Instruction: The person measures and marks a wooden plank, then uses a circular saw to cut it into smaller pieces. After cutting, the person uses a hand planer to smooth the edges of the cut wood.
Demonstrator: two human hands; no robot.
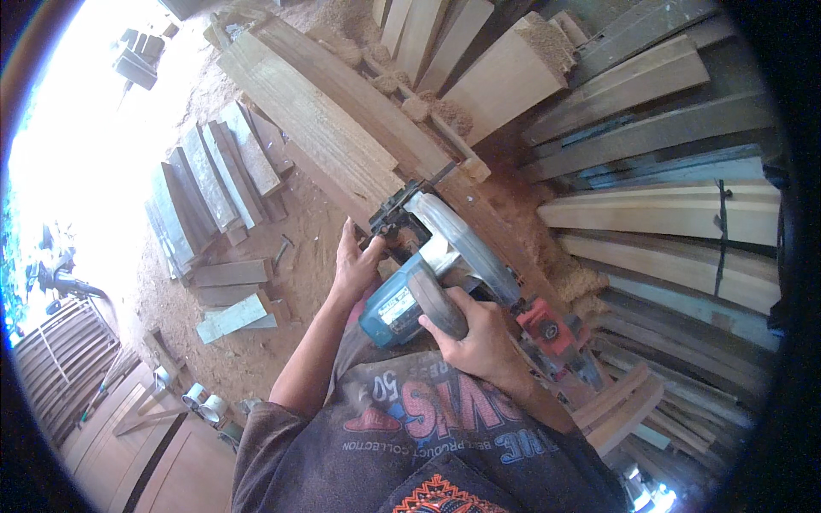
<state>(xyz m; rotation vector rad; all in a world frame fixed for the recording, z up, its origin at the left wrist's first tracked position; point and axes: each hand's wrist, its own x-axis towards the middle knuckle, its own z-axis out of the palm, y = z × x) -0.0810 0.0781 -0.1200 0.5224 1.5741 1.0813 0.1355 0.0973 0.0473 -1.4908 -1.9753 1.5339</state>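
Observation:
A teal circular saw (pixel 398 303) with a pale blade guard (pixel 453 231) rests over the near end of a long wooden board (pixel 316 120) on the workbench. My right hand (pixel 479 329) is wrapped around the saw's dark rear handle. At the saw's front left side, my left hand (pixel 357 261) grips near the dark metal base and guide (pixel 395 209), its thumb and a finger showing; its other fingers are partly hidden. The blade is hidden beneath the guard.
Beside the saw, a red power tool (pixel 547 329) sits on the bench's right. Stacked planks (pixel 658 209) fill the right side. Short boards (pixel 209 175) and a hammer (pixel 282 250) lie on the sawdust-covered floor at left. Wood panels (pixel 192 457) stand at the lower left.

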